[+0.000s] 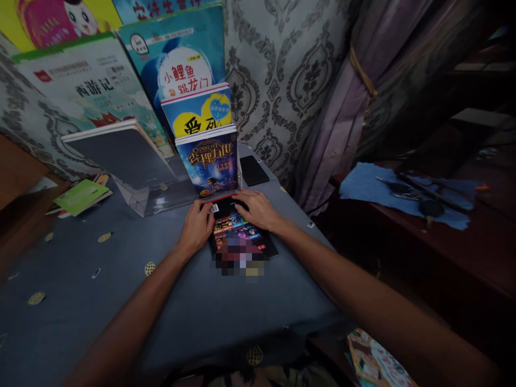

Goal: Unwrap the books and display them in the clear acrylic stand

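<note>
Head view: book (238, 221) before stand (173, 199).
Left hand (197, 224): bent fingers, far-left corner.
Right hand (258, 209): fingers slightly apart, far-right corner.
Clamping: cannot tell, either hand.
Book: best steadied evenly.

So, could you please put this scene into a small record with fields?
left hand: at the far left corner of the dark book
right hand: at its far right corner
dark book: lies on the blue-grey tablecloth
clear stand: beyond the hands, purple-blue book leaning in it
right of stand: black flat object
left of stand: green booklet or card
</note>
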A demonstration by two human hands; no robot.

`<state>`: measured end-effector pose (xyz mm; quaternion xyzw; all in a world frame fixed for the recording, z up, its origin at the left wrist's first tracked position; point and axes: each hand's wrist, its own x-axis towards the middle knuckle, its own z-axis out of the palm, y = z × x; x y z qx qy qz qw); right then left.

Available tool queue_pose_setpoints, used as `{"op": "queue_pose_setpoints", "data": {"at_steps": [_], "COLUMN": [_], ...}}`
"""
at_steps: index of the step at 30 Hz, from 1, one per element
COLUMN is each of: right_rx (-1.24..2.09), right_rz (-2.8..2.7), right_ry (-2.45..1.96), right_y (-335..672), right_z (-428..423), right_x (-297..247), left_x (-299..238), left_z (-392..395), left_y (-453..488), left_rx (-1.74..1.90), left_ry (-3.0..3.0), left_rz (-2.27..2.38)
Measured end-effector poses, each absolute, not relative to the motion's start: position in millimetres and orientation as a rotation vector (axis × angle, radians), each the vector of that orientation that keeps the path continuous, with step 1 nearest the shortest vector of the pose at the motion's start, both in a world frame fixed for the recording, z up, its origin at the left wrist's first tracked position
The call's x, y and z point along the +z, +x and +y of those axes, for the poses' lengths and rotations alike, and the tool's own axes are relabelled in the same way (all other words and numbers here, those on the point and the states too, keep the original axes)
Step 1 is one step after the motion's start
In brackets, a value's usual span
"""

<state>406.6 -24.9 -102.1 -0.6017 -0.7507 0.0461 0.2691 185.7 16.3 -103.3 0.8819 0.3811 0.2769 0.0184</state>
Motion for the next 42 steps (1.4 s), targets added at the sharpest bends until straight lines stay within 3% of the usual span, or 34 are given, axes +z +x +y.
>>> {"op": "queue_pose_setpoints", "data": {"at_steps": [16, 25, 42], "right_rx": [0.236, 0.323, 0.388], "right_rz": [-1.749, -1.668, -1.534], "right_ry": [-1.679, -1.667, -1.6], "right_y": [416, 419, 421], "right_z": [-16, -12, -7], "right_x": [-104, -102, -103], "left_x": [-91, -67, -81], "left_z": [10, 13, 27], "left_y": [188, 204, 251], "left_rx": [0.644, 0.319, 0.456], "left_ry": [2.828, 2.99, 2.921], "left_rz": [1.245, 1.313, 1.025]}}
